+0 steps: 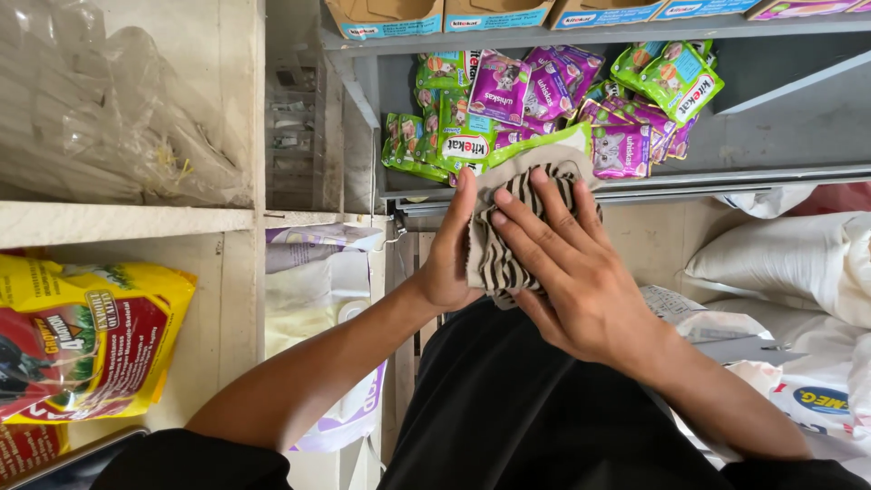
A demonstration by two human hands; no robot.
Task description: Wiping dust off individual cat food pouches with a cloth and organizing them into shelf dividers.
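A beige cloth with dark stripes (pixel 508 222) is bunched between both my hands, just below the front edge of a grey metal shelf (pixel 771 172). My left hand (pixel 449 259) cups the cloth from the left with its thumb up along the edge. My right hand (pixel 567 263) lies flat over the cloth, fingers spread and pressed on it. On the shelf right behind the cloth lies a heap of several purple and green pet food pouches (pixel 544 104).
A cream wooden shelving unit (pixel 136 220) stands to the left, with clear plastic bags (pixel 100 109) above and a yellow and red bag (pixel 86 336) below. White sacks (pixel 789 263) lie at the right. Cardboard boxes (pixel 472 16) sit on the upper shelf.
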